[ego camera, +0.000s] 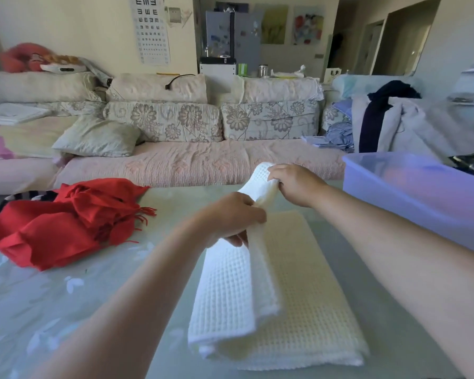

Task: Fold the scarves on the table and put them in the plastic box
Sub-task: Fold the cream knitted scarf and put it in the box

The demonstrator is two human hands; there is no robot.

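Left hand (231,214) and right hand (293,184) both grip white scarf (260,296), edge lifted off table (93,296); red scarf (60,222) at 9 o'clock, plastic box (411,187) at 2 o'clock.

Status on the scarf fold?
Left hand, right hand both grip white scarf by raised edge, mid-fold. Red scarf heaped left, unfolded. Plastic box right, nothing blocking.

Pale green table (52,310) with a faint white flower pattern, and there's the red fringed scarf (52,228) heaped in a crumple at its far left, a black-and-white striped cloth (25,196) peeking out just behind it. Dead centre lies the white waffle-weave scarf (298,310), partly folded. The translucent plastic box (408,192) stands at the far right, well apart from the red heap.
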